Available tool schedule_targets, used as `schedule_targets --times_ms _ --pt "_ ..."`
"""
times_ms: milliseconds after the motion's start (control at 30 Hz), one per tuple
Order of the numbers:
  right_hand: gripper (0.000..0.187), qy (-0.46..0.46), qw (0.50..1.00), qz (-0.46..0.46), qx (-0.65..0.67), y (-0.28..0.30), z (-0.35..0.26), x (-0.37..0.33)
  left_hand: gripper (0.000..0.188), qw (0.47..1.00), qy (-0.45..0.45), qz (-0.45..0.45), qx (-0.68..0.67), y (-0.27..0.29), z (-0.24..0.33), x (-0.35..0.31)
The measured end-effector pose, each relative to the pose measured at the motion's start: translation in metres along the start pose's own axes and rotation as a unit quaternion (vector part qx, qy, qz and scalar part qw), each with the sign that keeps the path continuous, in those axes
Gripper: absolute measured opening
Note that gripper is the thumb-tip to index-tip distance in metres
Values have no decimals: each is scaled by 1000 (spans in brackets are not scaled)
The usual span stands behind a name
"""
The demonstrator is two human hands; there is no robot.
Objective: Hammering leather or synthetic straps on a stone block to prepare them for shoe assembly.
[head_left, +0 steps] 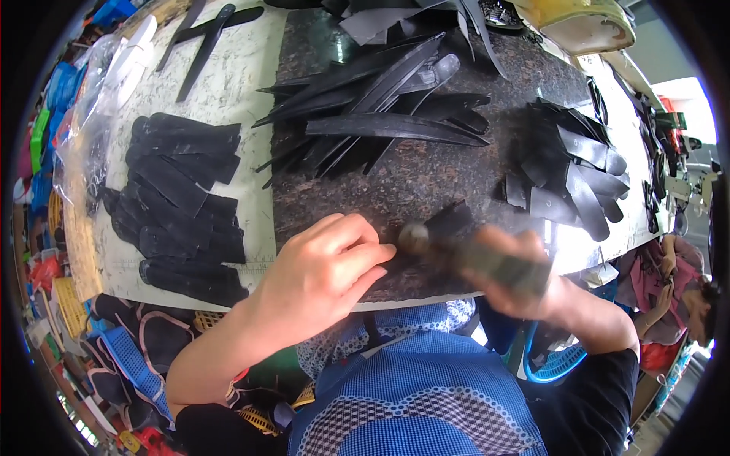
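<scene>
My right hand (509, 270), smeared by motion, is closed round the handle of a hammer. The round metal hammer head (414, 237) is over a black strip (450, 220) on the dark stone slab (319, 199), close to the table's near edge. Left of the hammer head is my left hand (327, 254), its fingers curled and fingertips drawn together. Whatever those fingertips pinch against the slab cannot be made out. Part of the strip is hidden under the hammer and my right hand.
Long black strips (395, 129) lie heaped beyond my hands. Shorter black pieces are piled at left (179, 190) and right (578, 171). Clear plastic bags (87, 148) lie at the left edge. A blue basket (559, 365) sits below the table, and another person (665, 296) is at right.
</scene>
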State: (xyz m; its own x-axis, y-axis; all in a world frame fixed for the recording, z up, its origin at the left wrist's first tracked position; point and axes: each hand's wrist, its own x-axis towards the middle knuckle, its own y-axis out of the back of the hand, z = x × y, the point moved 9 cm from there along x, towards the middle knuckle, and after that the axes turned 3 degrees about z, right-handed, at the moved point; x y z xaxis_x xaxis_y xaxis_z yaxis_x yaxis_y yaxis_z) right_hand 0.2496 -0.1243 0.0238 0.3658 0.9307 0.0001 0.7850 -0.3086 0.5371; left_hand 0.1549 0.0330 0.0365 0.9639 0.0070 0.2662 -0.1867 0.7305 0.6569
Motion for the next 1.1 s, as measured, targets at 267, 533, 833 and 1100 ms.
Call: schedule_targets --times_ms 267,533,833,1100 --pt "25 -20 998 18 -51 -2 -6 7 20 1000 -1 20 7 5 -3 -15" --pt "13 -28 990 -56 -130 -12 -5 12 16 1000 16 -11 -21 11 -7 -19" --pt "10 -30 991 99 -86 15 -16 21 13 998 -11 -16 -61 10 -19 -19" --pt "23 136 977 44 -156 -1 -41 15 26 992 34 -77 -89 10 -19 -12"
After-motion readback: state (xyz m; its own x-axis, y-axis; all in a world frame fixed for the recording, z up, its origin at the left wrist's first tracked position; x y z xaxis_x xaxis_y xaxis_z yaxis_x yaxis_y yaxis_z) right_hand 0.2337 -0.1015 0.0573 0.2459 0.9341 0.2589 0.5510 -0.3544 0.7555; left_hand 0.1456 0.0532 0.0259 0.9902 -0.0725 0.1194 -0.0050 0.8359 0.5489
